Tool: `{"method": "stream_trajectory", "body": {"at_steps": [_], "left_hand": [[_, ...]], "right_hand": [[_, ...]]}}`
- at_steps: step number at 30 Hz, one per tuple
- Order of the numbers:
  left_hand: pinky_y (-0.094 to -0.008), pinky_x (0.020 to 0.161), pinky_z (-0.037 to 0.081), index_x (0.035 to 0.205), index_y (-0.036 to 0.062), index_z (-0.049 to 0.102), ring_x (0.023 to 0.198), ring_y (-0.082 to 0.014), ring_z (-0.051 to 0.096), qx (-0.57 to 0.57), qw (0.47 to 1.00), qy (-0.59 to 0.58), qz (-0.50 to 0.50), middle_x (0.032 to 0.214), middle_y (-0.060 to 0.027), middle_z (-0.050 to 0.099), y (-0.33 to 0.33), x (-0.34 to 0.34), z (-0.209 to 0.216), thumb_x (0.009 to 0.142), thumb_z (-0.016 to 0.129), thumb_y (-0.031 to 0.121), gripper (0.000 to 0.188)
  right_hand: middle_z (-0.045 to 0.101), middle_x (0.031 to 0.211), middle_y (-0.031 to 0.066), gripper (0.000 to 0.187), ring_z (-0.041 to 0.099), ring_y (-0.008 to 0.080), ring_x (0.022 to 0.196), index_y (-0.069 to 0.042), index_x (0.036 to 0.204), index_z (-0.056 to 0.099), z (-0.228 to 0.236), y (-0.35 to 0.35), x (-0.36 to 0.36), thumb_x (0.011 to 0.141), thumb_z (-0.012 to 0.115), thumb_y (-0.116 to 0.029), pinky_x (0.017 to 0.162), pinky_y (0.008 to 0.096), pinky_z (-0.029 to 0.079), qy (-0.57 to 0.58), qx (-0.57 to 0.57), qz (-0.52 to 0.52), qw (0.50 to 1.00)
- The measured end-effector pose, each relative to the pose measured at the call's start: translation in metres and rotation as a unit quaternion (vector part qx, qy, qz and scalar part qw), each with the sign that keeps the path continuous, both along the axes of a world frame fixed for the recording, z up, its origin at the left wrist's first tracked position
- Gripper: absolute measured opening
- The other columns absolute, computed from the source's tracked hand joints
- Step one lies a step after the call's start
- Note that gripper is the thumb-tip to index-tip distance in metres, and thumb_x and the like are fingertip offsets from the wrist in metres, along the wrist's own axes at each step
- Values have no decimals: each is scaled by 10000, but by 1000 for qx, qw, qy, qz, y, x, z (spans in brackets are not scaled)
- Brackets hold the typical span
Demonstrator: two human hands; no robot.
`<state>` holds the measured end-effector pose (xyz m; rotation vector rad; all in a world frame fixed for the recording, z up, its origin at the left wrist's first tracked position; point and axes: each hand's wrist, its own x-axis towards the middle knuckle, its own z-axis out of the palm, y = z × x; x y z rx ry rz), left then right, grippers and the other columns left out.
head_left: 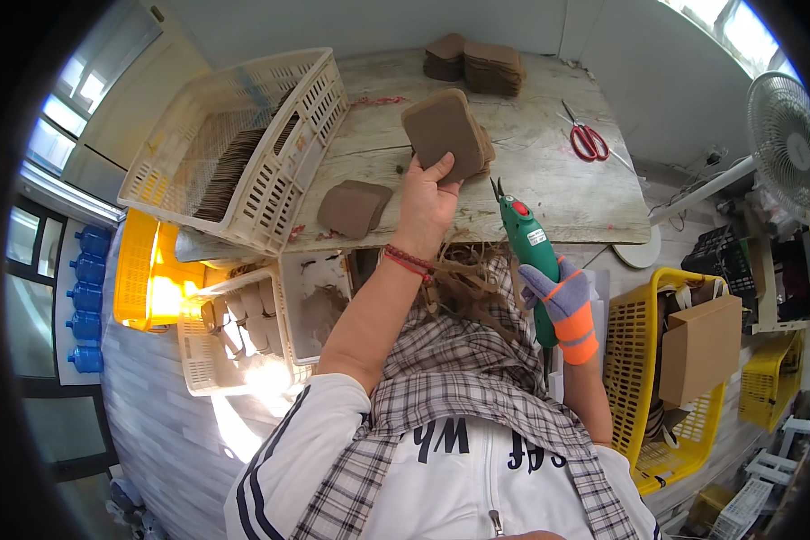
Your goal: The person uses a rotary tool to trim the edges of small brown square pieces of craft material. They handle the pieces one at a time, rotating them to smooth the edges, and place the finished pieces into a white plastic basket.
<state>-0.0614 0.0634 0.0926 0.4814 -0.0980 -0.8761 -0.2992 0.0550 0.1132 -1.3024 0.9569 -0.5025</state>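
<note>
Head view: left hand [426, 200] closed on brown pad [443, 130] (thumb across its lower edge), gloved right hand [564, 301] gripping green cutter [531, 256].

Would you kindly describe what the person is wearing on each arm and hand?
The left hand is bare, with red and dark cord bracelets at the wrist and a white sleeve with dark stripes pushed up above the elbow. The right hand wears a knitted glove, grey-purple with an orange cuff and orange trim. The right forearm is bare.

White striped-sleeve jacket, plaid scarf, red wrist cords, one purple-and-orange work glove [562, 306].
</note>
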Motion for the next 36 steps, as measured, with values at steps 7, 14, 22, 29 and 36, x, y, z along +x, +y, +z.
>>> {"method": "stream_trajectory", "body": {"at_steps": [7, 14, 22, 29, 36], "left_hand": [[-383, 1001, 425, 1192, 43, 479, 1102, -238, 527, -61, 994, 85, 4, 1187, -87, 547, -4, -30, -7, 836, 579, -73, 388], [-377, 987, 453, 1172, 49, 470, 1103, -240, 537, -59, 995, 79, -15, 1176, -93, 549, 1, -43, -3, 840, 553, -93, 370], [-373, 944, 490, 1168, 45, 473, 1064, -240, 574, -50, 997, -12, -64, 1168, -107, 569, 15, -56, -11, 837, 519, -116, 371], [-362, 911, 510, 1200, 52, 484, 1062, -214, 581, -14, 990, -78, -118, 1174, -87, 574, 36, -62, -22, 844, 521, -102, 390], [-305, 849, 530, 1171, 41, 515, 997, -156, 603, 59, 957, -215, -184, 1099, -59, 612, 58, -22, -26, 818, 552, -112, 387]], "right_hand": [[609, 697, 48, 351, 568, 99, 523, 16, 976, 551, 13, 4, 0, 779, 747, -198, 449, 220, 458, -6, -15, -7, 1000], [613, 695, 51, 347, 573, 101, 534, 16, 975, 549, 19, 8, -1, 775, 751, -184, 453, 221, 458, -15, -18, -15, 1000], [614, 690, 54, 338, 565, 101, 523, 18, 981, 559, 26, 8, -2, 774, 749, -169, 462, 221, 455, -39, -11, -35, 999], [605, 680, 55, 331, 555, 97, 503, 15, 989, 559, 28, 1, -8, 778, 742, -163, 455, 224, 447, -28, -31, -36, 998], [608, 701, 36, 370, 567, 83, 528, 16, 1016, 584, 34, -4, -32, 762, 757, -190, 475, 221, 468, 29, -45, 35, 998]]}}
